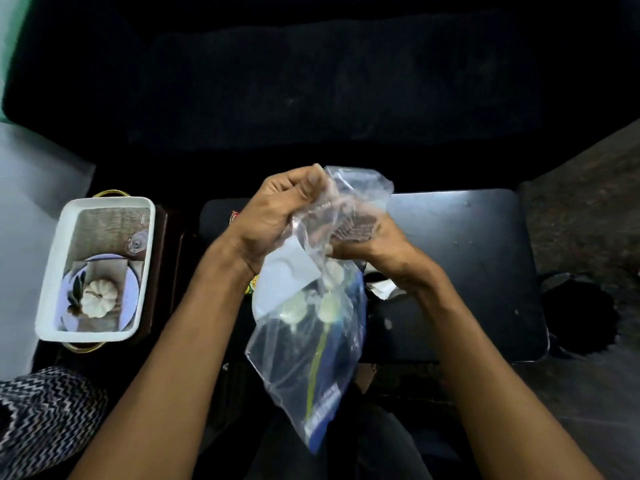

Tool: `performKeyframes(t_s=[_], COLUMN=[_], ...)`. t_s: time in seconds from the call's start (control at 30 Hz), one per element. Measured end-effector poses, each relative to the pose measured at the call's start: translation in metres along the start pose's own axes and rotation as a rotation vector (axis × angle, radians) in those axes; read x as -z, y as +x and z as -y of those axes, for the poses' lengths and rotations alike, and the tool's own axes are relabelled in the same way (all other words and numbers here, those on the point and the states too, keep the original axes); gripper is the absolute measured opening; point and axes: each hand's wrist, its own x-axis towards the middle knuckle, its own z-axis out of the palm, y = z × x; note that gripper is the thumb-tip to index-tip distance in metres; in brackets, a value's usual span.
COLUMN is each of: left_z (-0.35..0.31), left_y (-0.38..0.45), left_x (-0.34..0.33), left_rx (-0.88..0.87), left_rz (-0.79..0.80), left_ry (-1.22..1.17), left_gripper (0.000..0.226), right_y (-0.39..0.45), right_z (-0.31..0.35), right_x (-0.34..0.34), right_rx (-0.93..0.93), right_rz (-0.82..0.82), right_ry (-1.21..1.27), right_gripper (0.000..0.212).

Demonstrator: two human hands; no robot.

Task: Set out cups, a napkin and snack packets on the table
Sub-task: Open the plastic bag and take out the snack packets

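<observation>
A clear plastic bag hangs over the dark table, held up by both hands. Inside it I see pale round shapes, probably stacked cups, and a white folded napkin-like sheet. My left hand pinches the bag's top edge at the left. My right hand grips the bag's mouth from the right, its fingers partly inside the plastic. Coloured snack packets peek out on the table behind my left wrist, mostly hidden.
A white tray holding a printed picture of a place setting stands to the left on a dark wooden stand. A zigzag-patterned cloth lies at bottom left. A dark sofa fills the background. A small white scrap lies on the table under my right wrist.
</observation>
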Motion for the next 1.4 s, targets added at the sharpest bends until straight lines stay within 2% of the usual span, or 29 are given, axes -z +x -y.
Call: performKeyframes(t_s=[0.07,0.13,0.27,0.33,0.4,0.47,0.53,0.57,0.7,0.8,0.9,1.0,1.07,1.1,1.17,1.23,1.3,1.33,1.4], left_z=[0.006,0.013,0.034,0.049,0.057,0.060,0.068,0.073,0.090,0.104,0.119,0.137,0.149,0.157,0.171,0.189,0.208,0.218,0.237], left_y=[0.007,0.012,0.015,0.014,0.015,0.020,0.029,0.034,0.059,0.076,0.091,0.107,0.118,0.124,0.135,0.149,0.160,0.167,0.178], left_x=[0.005,0.016,0.030,0.025,0.013,-0.002,-0.020,-0.028,-0.050,-0.072,-0.106,-0.138,-0.164,-0.179,-0.206,-0.235,-0.258,-0.271,-0.296], left_rx=[0.079,0.126,0.168,0.256,0.367,0.427,0.437,0.426,0.262,0.106,0.009,0.029,0.032,0.007,-0.049,-0.083,-0.104,-0.109,-0.096], left_rz=[-0.054,-0.126,-0.296,-0.253,-0.174,-0.132,-0.195,-0.247,-0.403,-0.375,-0.248,-0.055,-0.005,0.005,0.003,-0.025,-0.058,-0.075,-0.101], left_ry=[-0.147,-0.190,0.018,0.019,-0.075,-0.102,-0.016,0.034,0.164,0.305,0.446,0.567,0.776,0.886,1.042,1.138,1.242,1.299,1.331], left_gripper=[0.041,0.048,0.062,0.071,0.079,0.080,0.060,0.057,0.058,0.051,0.053,0.070,0.078,0.077,0.062,0.036,0.015,0.014,0.021], right_y=[-0.005,-0.010,-0.027,-0.035,-0.041,-0.048,-0.058,-0.064,-0.099,-0.130,-0.155,-0.181,-0.197,-0.202,-0.210,-0.224,-0.237,-0.244,-0.257], right_z=[0.001,0.000,0.000,-0.001,-0.002,-0.003,-0.007,-0.009,-0.016,-0.022,-0.029,-0.034,-0.036,-0.038,-0.046,-0.058,-0.070,-0.077,-0.091], right_x=[0.007,0.017,0.044,0.054,0.062,0.072,0.084,0.092,0.134,0.167,0.191,0.222,0.247,0.259,0.279,0.305,0.328,0.340,0.356], right_rx=[0.001,0.003,-0.012,-0.040,-0.037,-0.077,-0.124,-0.141,-0.177,-0.248,-0.212,-0.138,-0.249,-0.343,-0.498,-0.557,-0.537,-0.510,-0.437], right_rz=[-0.129,-0.374,-0.797,-0.906,-0.993,-1.079,-1.109,-1.112,-1.097,-1.125,-1.131,-0.895,-0.727,-0.679,-0.661,-0.716,-0.774,-0.821,-0.989], right_ry=[-0.006,-0.013,-0.115,-0.268,-0.516,-0.705,-0.684,-0.579,0.121,0.303,0.202,0.071,-0.127,-0.281,-0.562,-0.701,-0.743,-0.720,-0.581], right_gripper=[0.020,0.016,0.013,0.010,0.011,0.016,0.024,0.026,0.027,0.035,0.044,0.068,0.090,0.094,0.084,0.054,0.024,0.017,0.024])
